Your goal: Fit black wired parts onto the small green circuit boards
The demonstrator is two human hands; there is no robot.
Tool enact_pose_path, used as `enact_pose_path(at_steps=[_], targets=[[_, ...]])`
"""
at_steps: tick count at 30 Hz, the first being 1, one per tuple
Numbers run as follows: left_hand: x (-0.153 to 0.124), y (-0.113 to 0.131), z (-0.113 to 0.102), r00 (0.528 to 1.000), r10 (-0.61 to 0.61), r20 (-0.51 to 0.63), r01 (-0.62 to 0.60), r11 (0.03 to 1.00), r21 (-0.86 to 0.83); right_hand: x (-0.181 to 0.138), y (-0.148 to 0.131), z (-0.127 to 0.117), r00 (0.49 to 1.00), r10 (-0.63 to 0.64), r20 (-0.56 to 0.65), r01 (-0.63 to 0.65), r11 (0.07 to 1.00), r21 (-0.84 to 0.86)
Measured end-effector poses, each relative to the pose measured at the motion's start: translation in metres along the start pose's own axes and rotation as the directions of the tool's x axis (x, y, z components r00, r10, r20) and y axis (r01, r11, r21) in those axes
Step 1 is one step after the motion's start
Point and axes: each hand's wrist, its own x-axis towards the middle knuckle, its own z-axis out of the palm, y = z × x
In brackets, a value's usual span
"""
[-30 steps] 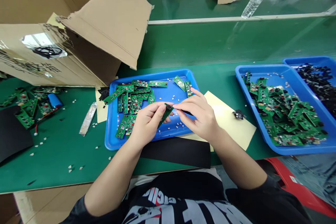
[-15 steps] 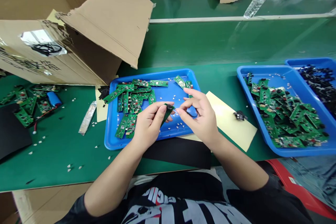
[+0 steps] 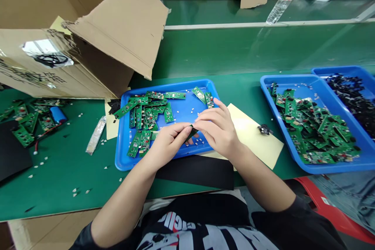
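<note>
My left hand (image 3: 169,140) is closed around a small green circuit board (image 3: 191,133), most of it hidden by the fingers. My right hand (image 3: 220,129) meets the board's far end, thumb and index fingertips pinched there and the other fingers loosely raised. Whether a small part sits in that pinch is hidden. Both hands are above the front right part of a blue tray (image 3: 124,163). Several circuit boards (image 3: 143,115) lie in its left half, two more (image 3: 199,95) at its back right. Tiny white bits are scattered on the tray floor.
A large open cardboard box (image 3: 96,74) stands at the back left. Loose boards and a blue cylindrical battery (image 3: 58,114) lie left. Right are a tray of boards (image 3: 304,170), a tray of black parts (image 3: 351,71) and yellow paper (image 3: 260,150). A plastic bottle (image 3: 283,6) leans behind.
My right hand has come in to the board, its fingertips now at the board's end. The board has tilted and shows less. The whole view has shifted slightly.
</note>
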Motion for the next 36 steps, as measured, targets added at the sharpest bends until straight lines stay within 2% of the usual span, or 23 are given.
enact_pose_path(at_steps=[4,8,10,12,14,16,17,18,20,22,24,26,29,33,36], targets=[[-0.001,-0.002,-0.001,0.998,0.062,0.014,-0.062,0.997,0.035,0.001,0.002,-0.002,0.998,-0.059,0.013,0.059,0.998,0.017],[-0.001,-0.011,-0.001,0.98,0.197,-0.027,-0.191,0.97,0.15,0.003,0.001,-0.01,0.995,-0.095,-0.014,0.095,0.995,-0.033],[0.0,-0.017,-0.001,0.955,0.287,-0.072,-0.258,0.926,0.276,0.003,0.001,-0.015,0.992,-0.066,-0.106,0.063,0.997,-0.033],[0.001,-0.021,-0.001,0.919,0.377,-0.119,-0.302,0.863,0.406,0.003,0.002,-0.019,0.965,-0.03,-0.262,0.03,1.0,-0.003],[0.001,-0.024,-0.002,0.878,0.445,-0.177,-0.304,0.803,0.513,0.003,0.005,-0.023,0.898,0.055,-0.436,-0.032,0.998,0.061],[0.001,-0.024,-0.003,0.829,0.512,-0.224,-0.302,0.748,0.591,0.004,0.008,-0.026,0.825,0.21,-0.525,-0.133,0.975,0.18],[0.001,-0.024,-0.003,0.803,0.551,-0.226,-0.318,0.718,0.619,0.004,0.008,-0.027,0.812,0.294,-0.504,-0.19,0.95,0.247],[0.001,-0.024,-0.003,0.776,0.595,-0.21,-0.35,0.684,0.64,0.005,0.008,-0.027,0.821,0.364,-0.44,-0.243,0.92,0.308],[0.001,-0.024,-0.003,0.717,0.681,-0.149,-0.437,0.606,0.664,0.007,0.005,-0.027,0.876,0.439,-0.202,-0.337,0.855,0.396],[0.001,-0.025,-0.002,0.675,0.733,-0.087,-0.502,0.542,0.674,0.008,0.0,-0.024,0.891,0.449,0.066,-0.431,0.792,0.433],[0.001,-0.028,-0.001,0.648,0.76,-0.058,-0.523,0.499,0.691,0.009,-0.005,-0.021,0.839,0.474,0.267,-0.544,0.711,0.445],[0.002,-0.03,-0.001,0.617,0.784,-0.061,-0.521,0.466,0.715,0.009,-0.008,-0.018,0.755,0.511,0.41,-0.655,0.601,0.458],[0.002,-0.031,-0.002,0.572,0.817,-0.072,-0.519,0.429,0.739,0.008,-0.006,-0.016,0.66,0.516,0.547,-0.751,0.437,0.494],[0.002,-0.03,-0.003,0.564,0.823,-0.061,-0.513,0.408,0.755,0.007,-0.004,-0.014,0.609,0.5,0.616,-0.788,0.295,0.54],[0.001,-0.031,-0.003,0.565,0.822,-0.065,-0.483,0.394,0.782,0.008,-0.005,-0.013,0.576,0.499,0.648,-0.807,0.224,0.546]])
